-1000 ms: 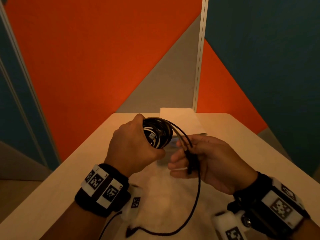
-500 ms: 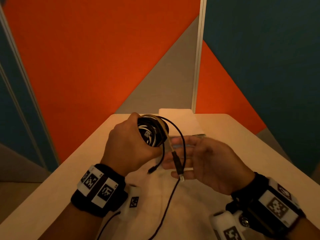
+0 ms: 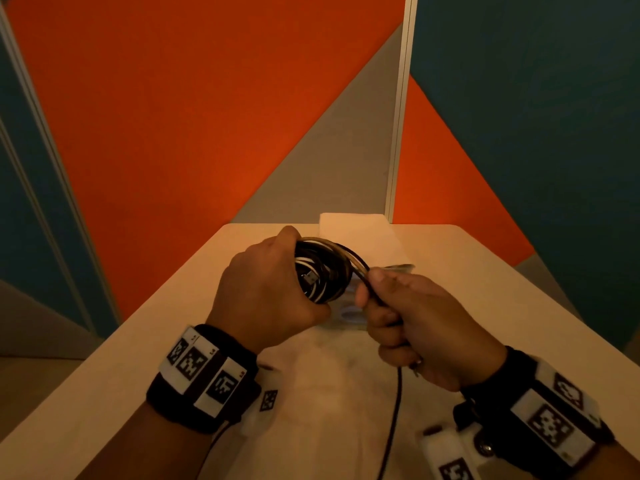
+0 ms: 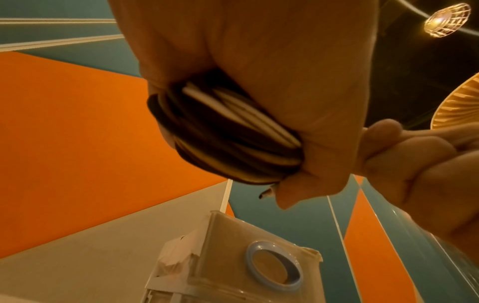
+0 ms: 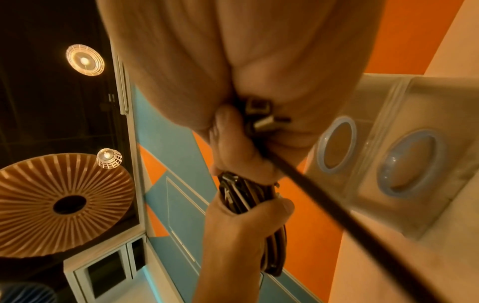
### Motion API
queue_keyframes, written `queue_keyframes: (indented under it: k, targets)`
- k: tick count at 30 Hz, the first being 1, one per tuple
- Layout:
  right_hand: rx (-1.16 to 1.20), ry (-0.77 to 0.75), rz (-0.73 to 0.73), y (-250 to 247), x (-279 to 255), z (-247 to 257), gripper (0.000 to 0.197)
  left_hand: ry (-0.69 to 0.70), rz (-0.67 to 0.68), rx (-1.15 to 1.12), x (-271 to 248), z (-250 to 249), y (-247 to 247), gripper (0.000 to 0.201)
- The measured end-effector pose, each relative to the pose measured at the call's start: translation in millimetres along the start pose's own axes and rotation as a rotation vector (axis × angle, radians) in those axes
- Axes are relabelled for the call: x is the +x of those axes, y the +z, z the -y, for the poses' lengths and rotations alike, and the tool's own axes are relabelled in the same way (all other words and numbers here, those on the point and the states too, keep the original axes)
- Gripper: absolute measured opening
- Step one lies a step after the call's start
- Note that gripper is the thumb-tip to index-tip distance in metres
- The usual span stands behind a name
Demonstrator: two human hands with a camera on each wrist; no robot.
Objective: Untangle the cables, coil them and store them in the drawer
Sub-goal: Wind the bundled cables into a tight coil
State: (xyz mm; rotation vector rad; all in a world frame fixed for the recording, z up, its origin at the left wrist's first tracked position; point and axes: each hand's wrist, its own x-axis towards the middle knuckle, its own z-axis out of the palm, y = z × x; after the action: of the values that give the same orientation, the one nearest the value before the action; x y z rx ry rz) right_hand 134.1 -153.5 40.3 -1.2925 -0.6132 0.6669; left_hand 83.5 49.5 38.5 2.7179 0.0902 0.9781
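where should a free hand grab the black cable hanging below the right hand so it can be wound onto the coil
Probably just below the right hand, where the black cable hangs straight and free above the table. Come from the near side, pinching across its thin round body. Higher up, the left hand already grips the coil.

Right hand (image 3: 412, 327) now fisted round black cable (image 3: 394, 410), drawn against coil (image 3: 320, 268)

Coil (image 3: 322, 271) above table (image 3: 467, 271); drawer unit (image 3: 356, 230) behind
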Motion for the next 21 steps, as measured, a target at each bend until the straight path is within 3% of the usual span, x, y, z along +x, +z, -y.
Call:
queue_keyframes:
  k: [3, 8, 16, 21]
  targets:
    - [-0.013, 0.010, 0.028, -5.1, -0.2, 2.6, 0.035, -0.019, -0.007, -0.093, 0.0, 2.0, 0.8, 0.071]
    - [0.033, 0.093, 0.108, -6.7, -1.0, -1.5, 0.037, -0.103, -0.035, -0.483, -2.4, 0.7, 6.4, 0.060]
    - [0.095, 0.076, 0.134, -3.9, -1.2, -3.5, 0.039, -0.128, 0.059, -0.942, -2.6, -9.7, 24.1, 0.047]
    - [0.043, 0.029, 0.066, -5.6, 1.6, -2.4, 0.037, -0.123, 0.162, -1.088, -3.2, -12.6, 26.5, 0.038]
